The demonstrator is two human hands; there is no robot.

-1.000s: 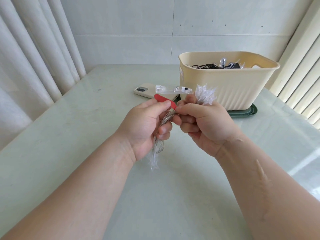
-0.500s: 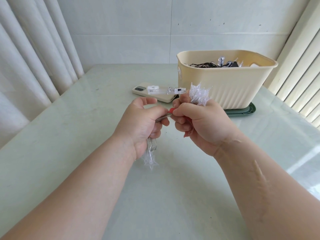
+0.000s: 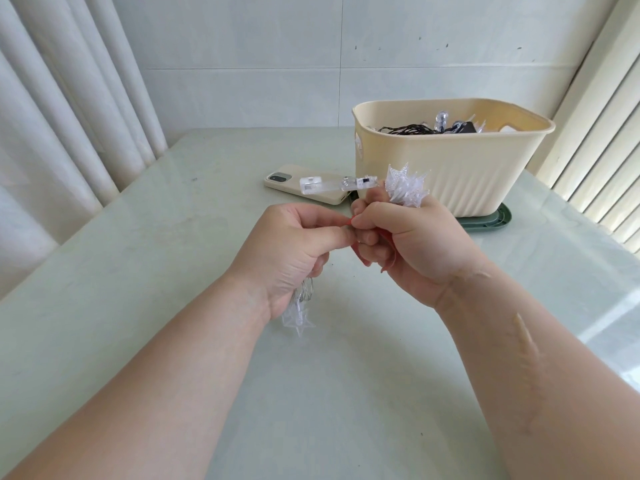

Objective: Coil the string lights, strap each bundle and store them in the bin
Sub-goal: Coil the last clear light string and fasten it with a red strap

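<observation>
1. Clear plastic string lights (image 3: 407, 187), coiled into one bundle, sit in the air over the middle of the worktop (image 3: 156, 244), between both hands.
2. The right hand (image 3: 412, 244) has its fingers curled round the upper part of the bundle. A cluster of star-shaped bulbs sticks out above the fist.
3. The left hand (image 3: 289, 252) has its fingers curled round the lower part. Thin wire loops and one star bulb (image 3: 298, 317) hang out below the palm.
4. The left thumb and forefinger meet the right thumb where the two fists touch.
5. The red strap (image 3: 350, 220) shows its tip between the thumbs, and more red shows under the right fingers. Can't tell if it goes fully round the bundle.
6. A clear battery box (image 3: 313, 185) juts out level to the left from the top of the right fist, off the worktop.
7. The bin (image 3: 450, 181) is cream and ribbed, upright and open-topped, towards the far right corner of the worktop.
8. Inside it, black wire (image 3: 408, 129) and clear bulbs reach up near the rim.
9. A dark green flat piece (image 3: 491, 220) lies under the bin and pokes out on its near right side.
10. A phone (image 3: 282, 181) in a cream case lies flat, camera side up, near the bin's left side. Its right end is hidden behind the right hand.
11. A white curtain (image 3: 52, 116) runs along the left edge, a slatted blind (image 3: 606, 150) along the right, and a tiled wall stands behind the far edge.
</observation>
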